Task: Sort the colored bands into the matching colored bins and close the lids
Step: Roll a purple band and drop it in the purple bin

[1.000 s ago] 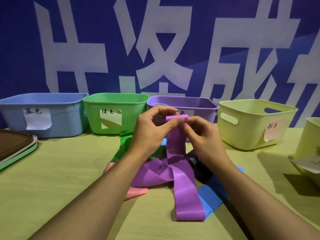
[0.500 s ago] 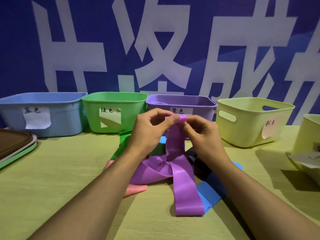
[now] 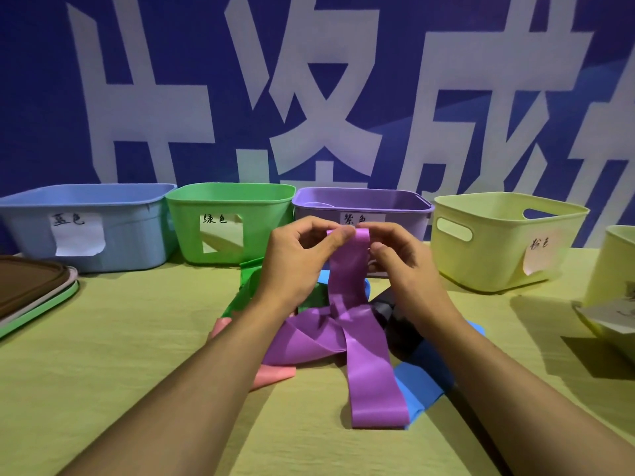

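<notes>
You have the purple band (image 3: pixel 350 269) pinched at its top fold between both hands, lifted just in front of the purple bin (image 3: pixel 364 209), which is presumably why you hold it there: the matching bin sits directly behind, open, so a short carry forward should drop it in; the band's lower end lies on the table (image 3: pixel 103 372), draped over the heap, so it looks only partly freed; beneath it lie a second stretch of purple, a pink band (image 3: pixel 275 374), a blue band (image 3: pixel 419 386), a green band (image 3: pixel 247 290) and a black band (image 3: pixel 388 310), all tangled together near the middle of the table; your left hand (image 3: pixel 295 266) grasps the band's upper edge with thumb and forefinger curled round it, wrist raised, forearm running in from lower left; your right hand (image 3: pixel 402 266) meets it from the other side, fingertips nipping the same fold, thumb bent below; the blue bin (image 3: pixel 113 231), green bin (image 3: pixel 230 214) and yellow bin (image 3: pixel 498 249) stand open in a row with the purple one, labels facing you; a stack of lids (image 3: pixel 34 297) waits at far left, so I judge no bin is closed yet; you will likely need to raise the band clear of the pile before it snags the others
</notes>
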Demonstrator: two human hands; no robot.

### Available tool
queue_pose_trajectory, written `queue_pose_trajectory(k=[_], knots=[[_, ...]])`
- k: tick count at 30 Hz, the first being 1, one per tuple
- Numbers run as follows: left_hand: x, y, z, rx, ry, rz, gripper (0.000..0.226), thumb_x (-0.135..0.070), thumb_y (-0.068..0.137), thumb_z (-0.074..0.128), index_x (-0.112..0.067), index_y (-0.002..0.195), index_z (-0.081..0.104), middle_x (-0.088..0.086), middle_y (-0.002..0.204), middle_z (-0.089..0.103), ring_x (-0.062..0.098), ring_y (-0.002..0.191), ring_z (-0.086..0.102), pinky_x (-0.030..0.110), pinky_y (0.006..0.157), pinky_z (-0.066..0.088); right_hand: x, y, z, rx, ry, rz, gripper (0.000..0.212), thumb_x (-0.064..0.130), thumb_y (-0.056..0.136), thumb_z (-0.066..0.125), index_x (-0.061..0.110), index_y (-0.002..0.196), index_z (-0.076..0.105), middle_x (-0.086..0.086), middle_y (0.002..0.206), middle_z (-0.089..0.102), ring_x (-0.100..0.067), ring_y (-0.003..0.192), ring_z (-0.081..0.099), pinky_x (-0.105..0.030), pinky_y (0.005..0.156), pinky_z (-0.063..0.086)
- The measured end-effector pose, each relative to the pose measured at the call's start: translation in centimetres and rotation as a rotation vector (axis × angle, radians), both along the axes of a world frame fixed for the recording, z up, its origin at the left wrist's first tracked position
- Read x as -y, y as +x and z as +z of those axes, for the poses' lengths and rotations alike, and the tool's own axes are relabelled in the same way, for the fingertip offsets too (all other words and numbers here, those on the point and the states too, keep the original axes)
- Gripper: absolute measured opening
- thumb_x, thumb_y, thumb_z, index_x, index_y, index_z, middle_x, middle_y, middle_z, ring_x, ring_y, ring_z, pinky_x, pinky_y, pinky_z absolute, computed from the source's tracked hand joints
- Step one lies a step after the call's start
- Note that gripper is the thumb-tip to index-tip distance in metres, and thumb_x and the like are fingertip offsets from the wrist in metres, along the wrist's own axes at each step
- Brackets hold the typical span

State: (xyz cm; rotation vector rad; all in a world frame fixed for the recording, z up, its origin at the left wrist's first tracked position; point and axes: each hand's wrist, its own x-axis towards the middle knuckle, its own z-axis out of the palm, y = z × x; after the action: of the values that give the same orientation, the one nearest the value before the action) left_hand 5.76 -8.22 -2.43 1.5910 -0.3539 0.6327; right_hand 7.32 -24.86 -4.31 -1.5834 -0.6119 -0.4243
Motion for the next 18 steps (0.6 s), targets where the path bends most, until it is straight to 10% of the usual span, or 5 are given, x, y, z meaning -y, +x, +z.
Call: queue_pose_trajectory(k=[8, 14, 18], knots=[[-0.08, -0.14, -0.04, -0.013, 0.019, -0.043, 0.02, -0.04, 0.078, 0.077, -0.025, 0.091, 0.077, -0.006, 0.087, 0.079, 0.008, 0.085, 0.074, 0.028, 0.078, 0.061, -0.15, -0.04, 0.04, 0.08, -0.015, -0.075, 0.015, 0.011, 0.099, 0.065, 0.021, 0.108, 0.073, 0.001, 0.097, 0.077, -0.022, 0.094, 0.074, -0.046, 0.081, 0.063], [-0.58, 0.01, -0.24, 0.042, 0.109, -0.124, 0.025, -0.006, 0.087, 0.079, -0.019, 0.108, 0.074, -0.003, 0.104, 0.079, 0.012, 0.101, 0.074, 0.031, 0.092, 0.059, -0.09, -0.27, 0.23, 0.066, 0.054, -0.097, 0.012, 0.008, 0.099, 0.065, 0.014, 0.105, 0.073, 0.0, 0.091, 0.077, -0.017, 0.086, 0.074, -0.027, 0.069, 0.061], [-0.71, -0.04, -0.28, 0.044, 0.094, -0.12, 0.025, 0.0, 0.092, 0.071, -0.016, 0.112, 0.073, 0.002, 0.106, 0.078, 0.016, 0.103, 0.074, 0.04, 0.091, 0.061, -0.16, -0.43, 0.31, 0.062, 0.059, -0.103, 0.013, 0.007, 0.098, 0.066, 0.015, 0.106, 0.073, -0.002, 0.091, 0.076, -0.027, 0.087, 0.073, -0.045, 0.074, 0.064]])
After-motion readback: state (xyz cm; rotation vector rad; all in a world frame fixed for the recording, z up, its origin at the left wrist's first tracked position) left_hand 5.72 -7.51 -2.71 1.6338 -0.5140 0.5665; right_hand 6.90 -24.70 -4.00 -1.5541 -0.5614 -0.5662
